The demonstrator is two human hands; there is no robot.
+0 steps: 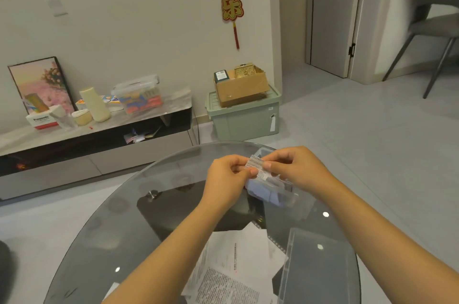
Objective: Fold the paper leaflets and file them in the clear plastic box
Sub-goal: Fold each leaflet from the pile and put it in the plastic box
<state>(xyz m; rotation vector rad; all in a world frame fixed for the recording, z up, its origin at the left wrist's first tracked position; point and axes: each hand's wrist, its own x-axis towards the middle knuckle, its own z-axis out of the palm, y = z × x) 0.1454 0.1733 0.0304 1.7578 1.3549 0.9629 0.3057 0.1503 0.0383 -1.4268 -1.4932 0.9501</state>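
While both hands work above the glass, the job reads as partly done, judged from how things lie now.

Unfolded stock: a loose heap of printed leaflets (231, 269) lies flat on the glass counter (104, 224), nearer the body than the grip and below the forearms. None of these shows a crease, so most of the folding looks still to do.

Lid: a clear plastic lid (320, 266) lies on the counter to the right of the heap, nearer than the grip. It is off, so the box is open for filing.

Left grip: the left hand (227, 174) pinches the near-left edge of a small folded leaflet (255, 167) between thumb and curled fingers.

Right grip: the right hand (295, 167) pinches the opposite edge, thumb on top, fingers curled under.

Step in hand: the leaflet is already folded down to a narrow strip, held in the air between the two grips. It seems to be getting its last crease or is about ready to file.

Box: the clear plastic box (278, 192) stands on the counter directly beneath and just beyond the grip. Pale blue-white folded pieces (263, 193) show inside it; likely earlier filed leaflets, though how many I cannot tell.

Left to do: drop this strip into the box, then fold and file the heap.

Beyond the grip: a low cabinet (99, 139) along the wall, well apart from the work.
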